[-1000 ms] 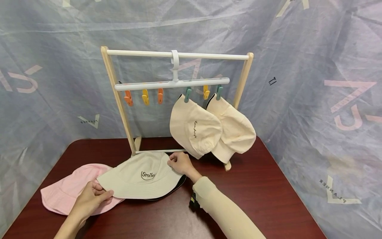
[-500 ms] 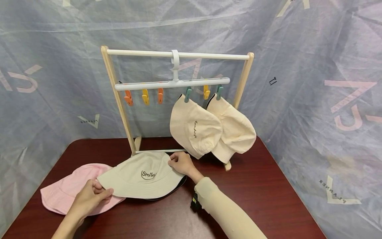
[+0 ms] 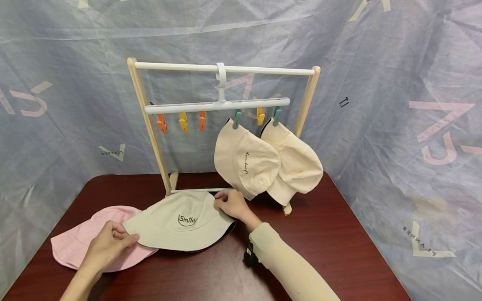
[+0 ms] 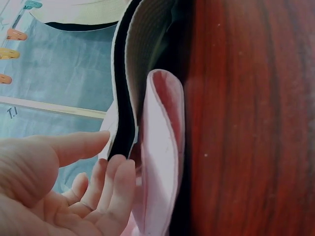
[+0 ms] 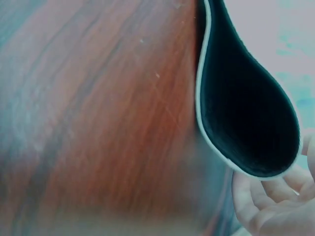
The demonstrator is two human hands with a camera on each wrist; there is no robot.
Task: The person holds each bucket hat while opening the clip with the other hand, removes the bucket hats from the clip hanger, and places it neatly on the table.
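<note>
An off-white bucket hat [image 3: 177, 223] with "Smile" lettering and a dark lining lies on the table, partly over a pink bucket hat [image 3: 83, 240]. My left hand [image 3: 107, 246] is at its left brim corner; in the left wrist view, the thumb and fingertips lie on either side of the brim edge [image 4: 123, 88]. At the far right of the same hat, my right hand [image 3: 233, 205] pinches the brim. Seen from the right wrist, the brim bulges open over its black lining [image 5: 246, 108], with fingers [image 5: 246, 196] partly hidden behind it.
A wooden rack [image 3: 144, 121] with a white top bar stands behind, holding a white clip hanger [image 3: 188, 108]. Two cream hats [image 3: 244, 163] hang from its green clips [image 3: 237, 119]. Orange [image 3: 162, 123] and yellow clips [image 3: 183, 122] hang along it. Grey cloth [image 3: 376, 125] surrounds the table [image 3: 320, 255].
My left hand has shifted slightly left, its thumb drawn back to the brim's edge. My right hand has slid a little right and its forearm has swung right. The hats stay nearly still.
</note>
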